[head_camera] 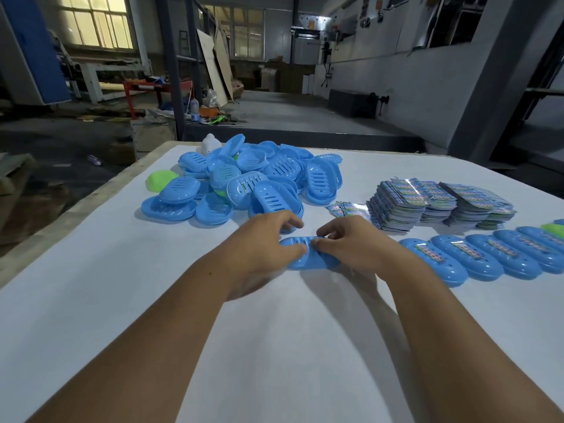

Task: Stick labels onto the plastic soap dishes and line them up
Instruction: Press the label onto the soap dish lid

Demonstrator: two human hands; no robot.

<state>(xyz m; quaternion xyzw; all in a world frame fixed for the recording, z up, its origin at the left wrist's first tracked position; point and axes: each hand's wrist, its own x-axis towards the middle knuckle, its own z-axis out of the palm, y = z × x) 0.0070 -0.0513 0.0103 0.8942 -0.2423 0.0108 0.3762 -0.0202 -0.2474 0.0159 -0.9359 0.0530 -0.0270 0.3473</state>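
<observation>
I have both hands pinched on 1 soap dish (pixel 308 257), left hand (pixel 268 242), right hand (pixel 354 242); its long axis runs left-right, and the labelled row (pixel 476 257) lies nearer my right.

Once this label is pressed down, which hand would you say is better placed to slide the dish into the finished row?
Probably the right hand: it grips the blue soap dish on the end facing the row of labelled dishes, which lies to its right. The left hand would have to cross over.
</observation>
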